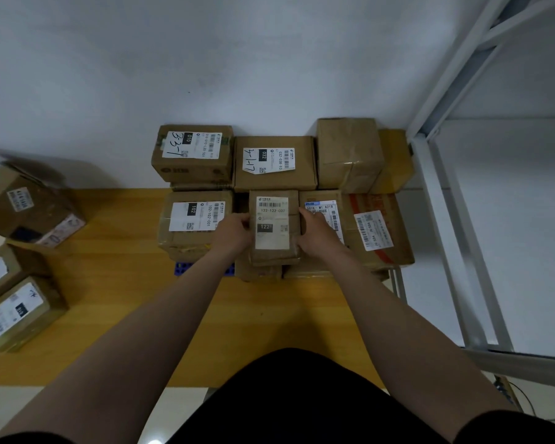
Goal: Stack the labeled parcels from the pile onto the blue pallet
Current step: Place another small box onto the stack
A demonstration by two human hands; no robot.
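Observation:
A small cardboard parcel labelled 122 (273, 225) is held over the front middle of the stack, with my left hand (234, 230) gripping its left side and my right hand (314, 232) gripping its right side. Only a blue corner of the pallet (183, 269) shows under the front boxes. Stacked on it are parcel 102 (194, 219), parcel 010 (193, 152), parcel 032 (274, 163), a plain taped box (348, 152) and a red-printed box (378, 232). The pile of labelled parcels (23, 251) lies at the left.
The pallet and pile rest on a yellow wooden table (125, 299) against a white wall. A white metal shelf frame (455, 219) stands at the right, close to the stack. Floor tiles show below the table's front edge.

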